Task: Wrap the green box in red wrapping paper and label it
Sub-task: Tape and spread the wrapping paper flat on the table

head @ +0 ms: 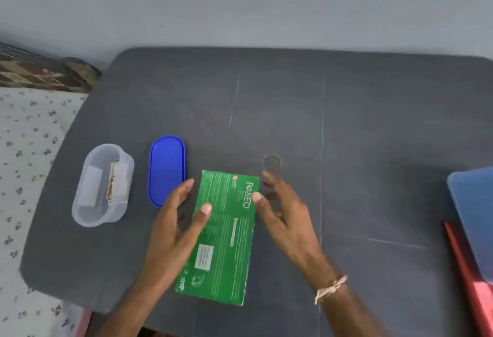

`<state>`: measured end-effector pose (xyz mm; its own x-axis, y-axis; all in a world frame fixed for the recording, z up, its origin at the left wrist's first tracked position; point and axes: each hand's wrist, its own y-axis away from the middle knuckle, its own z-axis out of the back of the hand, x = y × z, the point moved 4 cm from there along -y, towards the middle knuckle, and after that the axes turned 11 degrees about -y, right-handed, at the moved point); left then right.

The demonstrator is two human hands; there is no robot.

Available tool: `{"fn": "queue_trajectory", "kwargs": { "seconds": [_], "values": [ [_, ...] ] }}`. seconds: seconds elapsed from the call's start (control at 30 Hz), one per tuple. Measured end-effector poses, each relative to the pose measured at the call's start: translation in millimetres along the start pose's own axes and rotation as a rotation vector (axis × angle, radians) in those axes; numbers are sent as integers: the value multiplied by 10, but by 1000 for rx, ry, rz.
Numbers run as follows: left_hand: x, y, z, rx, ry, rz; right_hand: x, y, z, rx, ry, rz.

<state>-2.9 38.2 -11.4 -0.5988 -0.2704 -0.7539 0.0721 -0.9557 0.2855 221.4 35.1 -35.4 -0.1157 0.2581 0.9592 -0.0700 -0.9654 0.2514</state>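
Left hand and right hand flank green box

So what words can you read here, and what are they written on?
"PASEO": white letters on the green box, near its far right edge.
The red logo beside it: too blurred to read.
The white sticker on the box: too small to read.
The fine print over the box: too small to read.
The blue lid and clear tub: no writing visible.

left grip relaxed, right grip splayed
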Motion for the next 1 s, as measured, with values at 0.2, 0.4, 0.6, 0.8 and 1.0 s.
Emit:
{"fn": "queue_trajectory", "kwargs": {
  "seconds": [0.2,0.4,0.6,0.8,1.0],
  "values": [
    [157,89,-83,121,56,-12,-212,205,-214,41,-86,16],
    [314,168,-168,173,101,-147,-336,327,-356,19,-53,81],
    [598,316,-95,206,252,-257,-321,594,-463,-65,-95,144],
    [744,568,-29,289,313,-308,-496,903,-621,-59,-263,96],
    [542,314,-90,193,335,-303,-352,415,-579,-40,-190,135]
  ]
}}
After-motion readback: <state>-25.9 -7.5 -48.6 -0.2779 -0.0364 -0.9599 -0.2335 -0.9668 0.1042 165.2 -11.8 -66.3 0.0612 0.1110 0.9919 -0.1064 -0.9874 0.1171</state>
